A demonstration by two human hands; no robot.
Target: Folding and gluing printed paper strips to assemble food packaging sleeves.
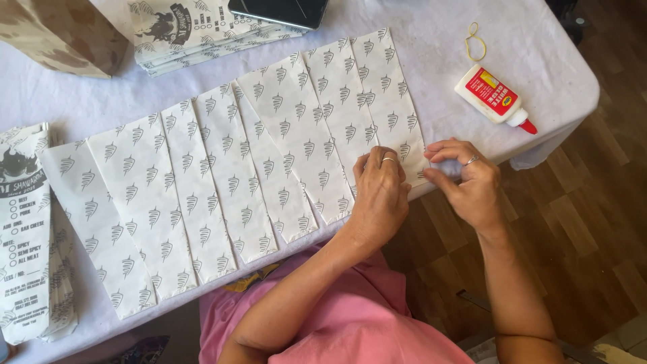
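Note:
A fanned row of several white paper sheets (222, 168) with a small grey printed pattern lies overlapped across the table. My left hand (379, 192) rests flat on the near end of the rightmost sheet (377, 87), fingers together, a ring on one finger. My right hand (465, 182) pinches the right-hand edge of that same sheet at the table's edge, with thumb and fingertips meeting on the paper.
A white glue bottle (493, 96) with a red cap lies at the right of the white tablecloth (539, 47), with a yellow rubber band (474, 42) beyond it. Stacks of printed paper bags (27, 222) sit at the left and at the top (195, 30). Brown wooden floor lies to the right.

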